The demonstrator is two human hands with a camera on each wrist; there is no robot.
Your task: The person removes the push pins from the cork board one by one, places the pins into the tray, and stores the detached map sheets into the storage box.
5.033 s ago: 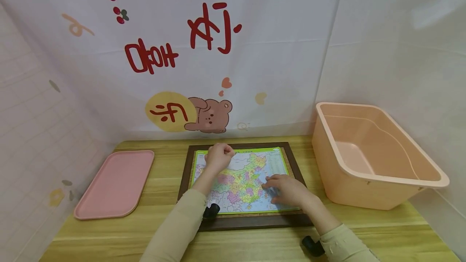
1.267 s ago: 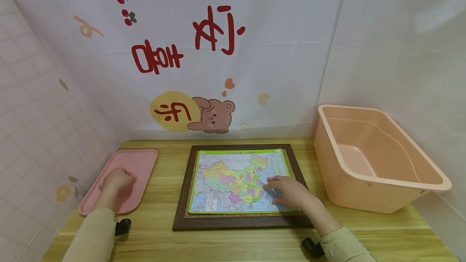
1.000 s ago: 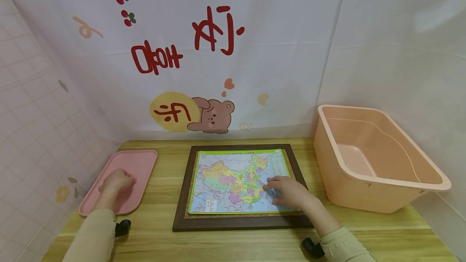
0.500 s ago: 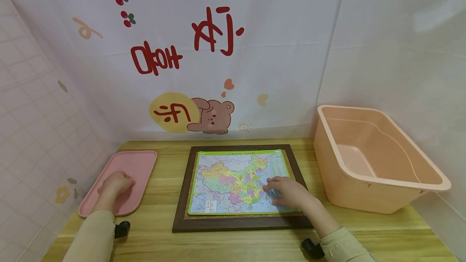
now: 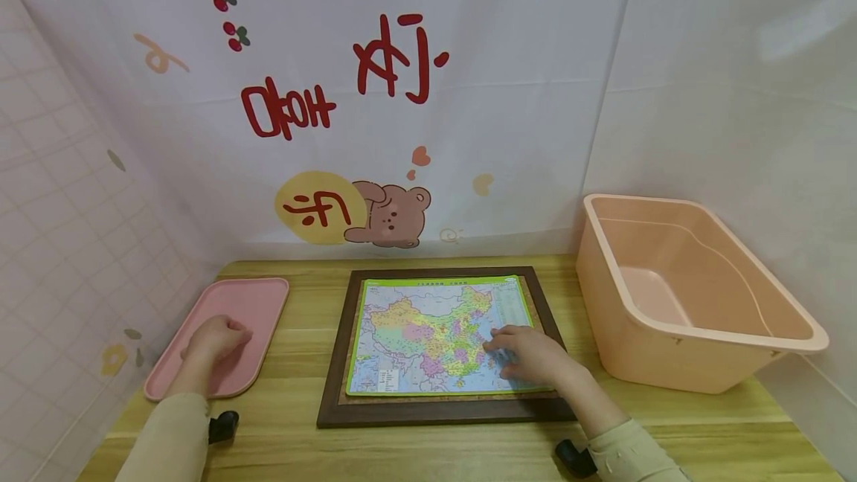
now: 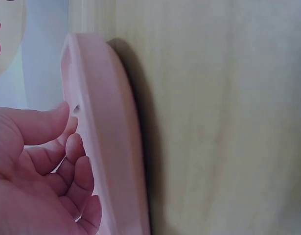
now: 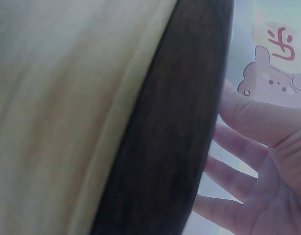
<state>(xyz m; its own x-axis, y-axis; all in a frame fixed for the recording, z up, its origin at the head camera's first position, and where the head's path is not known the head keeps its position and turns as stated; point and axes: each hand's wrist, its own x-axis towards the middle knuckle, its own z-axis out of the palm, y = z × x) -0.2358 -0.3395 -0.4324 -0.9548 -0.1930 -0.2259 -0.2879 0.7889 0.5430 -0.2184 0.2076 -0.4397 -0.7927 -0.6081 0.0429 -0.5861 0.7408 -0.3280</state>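
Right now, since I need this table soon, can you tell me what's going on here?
A person's left hand is at the pink tray, fingers curled; whether it holds the small dark speck near its thumb isn't clear. Their right hand is spread over the map, which lies on a brown-framed board. A peach tub stands to its right.

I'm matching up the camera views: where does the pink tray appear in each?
Head: the pink tray lies at the left, lower half.
Left wrist: left of center, its outer wall running down the picture.
Right wrist: not in it.
Shared landmark: the wood-grain tabletop, in all three.
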